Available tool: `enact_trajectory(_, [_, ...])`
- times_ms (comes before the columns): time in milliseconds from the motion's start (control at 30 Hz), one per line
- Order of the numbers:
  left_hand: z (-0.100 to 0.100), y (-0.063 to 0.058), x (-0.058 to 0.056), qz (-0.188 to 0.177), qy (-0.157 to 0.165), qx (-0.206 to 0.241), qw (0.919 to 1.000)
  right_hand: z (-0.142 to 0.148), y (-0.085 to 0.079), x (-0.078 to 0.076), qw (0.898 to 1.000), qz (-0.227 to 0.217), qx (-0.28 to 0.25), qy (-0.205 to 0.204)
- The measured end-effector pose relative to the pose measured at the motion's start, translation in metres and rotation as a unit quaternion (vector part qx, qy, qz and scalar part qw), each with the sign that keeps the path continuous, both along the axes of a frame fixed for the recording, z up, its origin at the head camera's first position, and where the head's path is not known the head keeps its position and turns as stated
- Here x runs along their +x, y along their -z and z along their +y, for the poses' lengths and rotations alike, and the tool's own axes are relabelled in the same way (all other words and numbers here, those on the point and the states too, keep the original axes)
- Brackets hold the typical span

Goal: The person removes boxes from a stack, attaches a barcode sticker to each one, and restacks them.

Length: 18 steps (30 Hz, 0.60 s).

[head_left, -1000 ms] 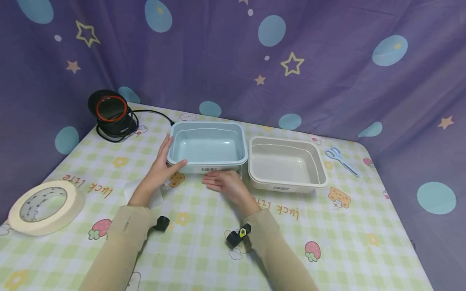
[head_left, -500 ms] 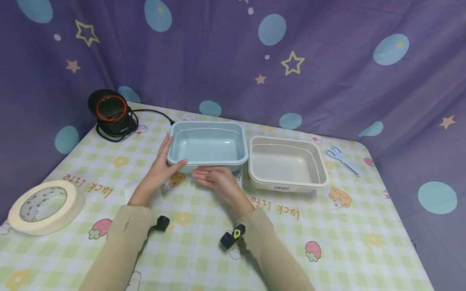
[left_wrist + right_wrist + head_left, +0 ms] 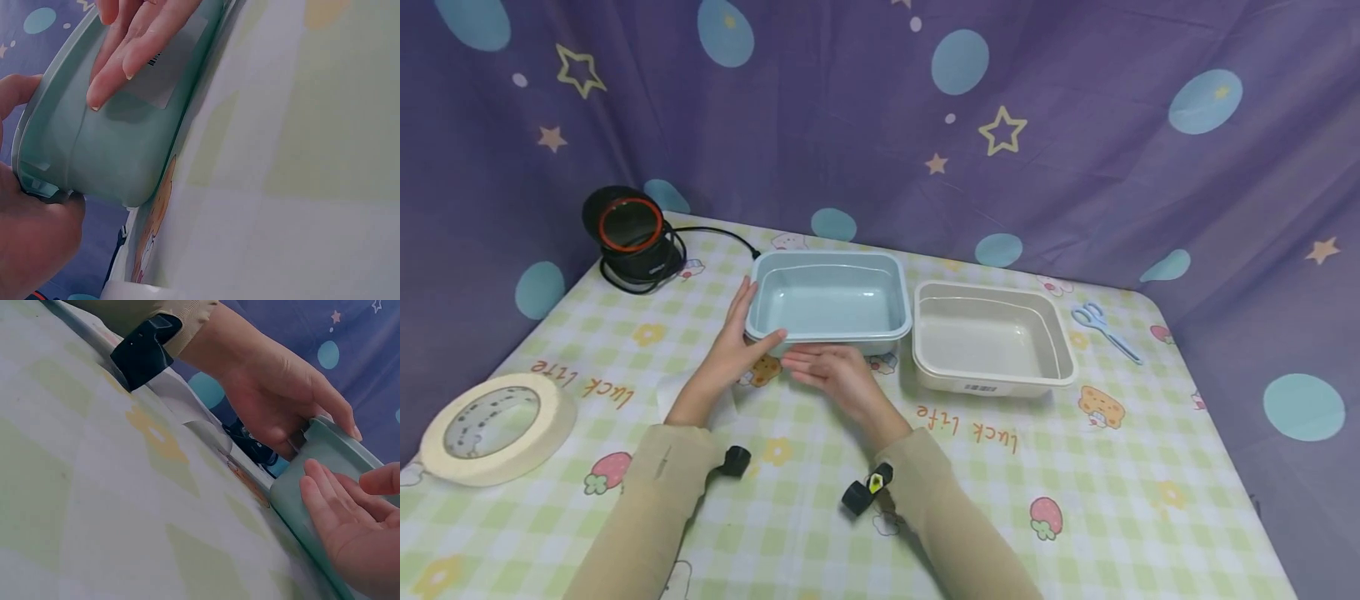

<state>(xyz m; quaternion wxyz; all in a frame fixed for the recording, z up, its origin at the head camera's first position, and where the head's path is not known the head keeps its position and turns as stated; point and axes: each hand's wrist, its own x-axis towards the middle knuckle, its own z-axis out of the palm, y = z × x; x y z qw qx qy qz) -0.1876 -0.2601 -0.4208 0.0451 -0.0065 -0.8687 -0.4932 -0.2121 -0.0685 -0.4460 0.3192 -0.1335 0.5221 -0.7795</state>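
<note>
A light blue plastic storage box (image 3: pixel 827 300) stands at the back middle of the table. My left hand (image 3: pixel 727 354) holds its front left corner, thumb at the front rim and the other fingers along the left side. My right hand (image 3: pixel 842 379) lies against the front wall with its fingers straight and pointing left. In the left wrist view, a pale barcode label (image 3: pixel 165 84) on that wall is partly covered by the right hand's fingers (image 3: pixel 115 78). From the head view the label is hidden behind the right hand.
A cream storage box (image 3: pixel 992 383) stands just right of the blue one, with blue scissors (image 3: pixel 1105 332) beyond it. At the left lies a big roll of masking tape (image 3: pixel 553 417). A black device (image 3: pixel 643 262) with a cable sits at the back left. White paper (image 3: pixel 724 410) lies by my left wrist.
My right hand has slid left along the front wall of the blue box, covering the barcode that showed before. The left hand and both boxes have stayed in place.
</note>
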Motion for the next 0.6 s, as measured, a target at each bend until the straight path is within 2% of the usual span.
enact_trajectory(267, [0.0,0.001,0.0,-0.001,-0.003,0.004,1.0,0.004,0.002,0.0,0.999,0.002,-0.033,-0.003])
enact_trajectory(467, [0.0,0.003,-0.002,0.004,-0.005,0.002,1.0,0.011,0.004,-0.002,0.997,-0.04,-0.068,0.007])
enact_trajectory(600, [-0.001,0.004,-0.002,0.002,-0.005,0.001,1.0,0.017,0.006,-0.004,0.997,-0.057,-0.052,0.015])
